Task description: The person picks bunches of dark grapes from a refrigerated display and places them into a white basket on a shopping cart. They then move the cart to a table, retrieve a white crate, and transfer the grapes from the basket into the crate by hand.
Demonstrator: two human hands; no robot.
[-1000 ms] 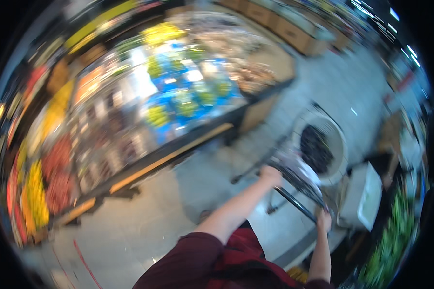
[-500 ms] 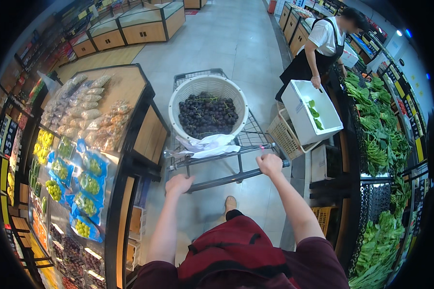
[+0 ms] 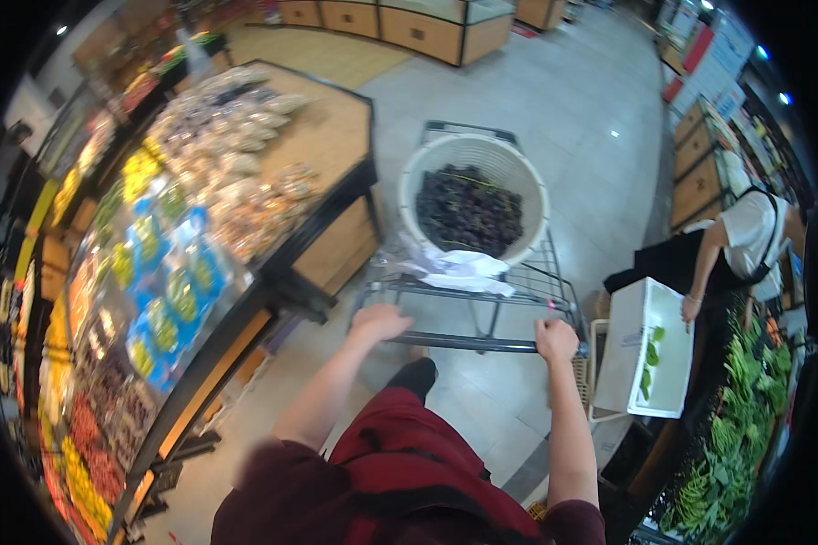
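My left hand [image 3: 381,323] is closed round the left part of the dark cart handle [image 3: 473,342]. At the handle's right end my right hand [image 3: 556,339] is wrapped round the bar. The wire shopping cart [image 3: 541,289] carries a round white plastic basket [image 3: 411,173]. Dark purple grapes [image 3: 468,211] fill the basket's lower part. Crumpled white plastic bags [image 3: 454,270] lie on the cart between the basket and the handle.
On the left stands a wood-topped display [image 3: 336,104] with bagged produce [image 3: 245,136] and blue-edged grape packs [image 3: 182,291]. At right, a person [image 3: 745,232] holds a tilted white foam box [image 3: 620,350] with green leaves, beside leafy vegetables [image 3: 736,427]. Wooden cabinets [image 3: 427,32] stand ahead.
The view has turned left, so the cart now appears farther right and the left display looms larger. Both my hands have stayed on the handle. The person with the box has shifted toward the right edge.
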